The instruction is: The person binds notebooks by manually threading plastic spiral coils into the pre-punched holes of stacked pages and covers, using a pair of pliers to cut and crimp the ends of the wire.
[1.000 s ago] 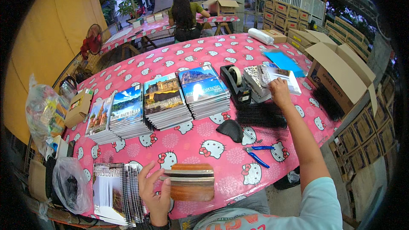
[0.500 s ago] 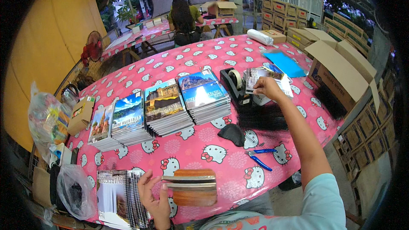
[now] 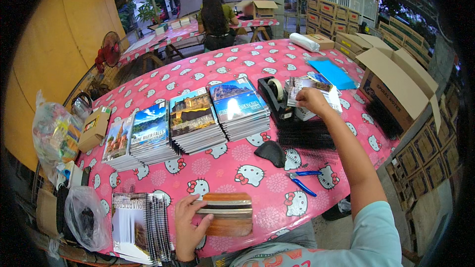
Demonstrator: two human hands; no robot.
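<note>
On the near side of the table lies a wooden board [image 3: 230,225] with a grooved channel across it. My left hand [image 3: 192,225] rests at its left end, fingers apart and touching the wood. Farther right, my right hand [image 3: 312,101] has its fingers bent together at the edge of a spiral notebook [image 3: 300,85], which lies over other papers. Just left of that notebook stands a black tape dispenser [image 3: 277,101]. Left of my left hand, overlapping spiral notebooks with a waterfall cover [image 3: 129,225] lie in a fanned pile.
Four stacks of notebooks include a blue coastal one [image 3: 237,104]. Blue-handled pliers [image 3: 303,183], a black pouch-like piece [image 3: 270,154] and black spiral coils [image 3: 307,138] lie rightward. An open carton [image 3: 391,86] stands right, plastic bags [image 3: 88,222] left. A person [image 3: 215,20] sits at another table.
My left hand has moved right and down onto the left end of the wooden board. My right hand stays at the notebook, shifted only slightly in view.
</note>
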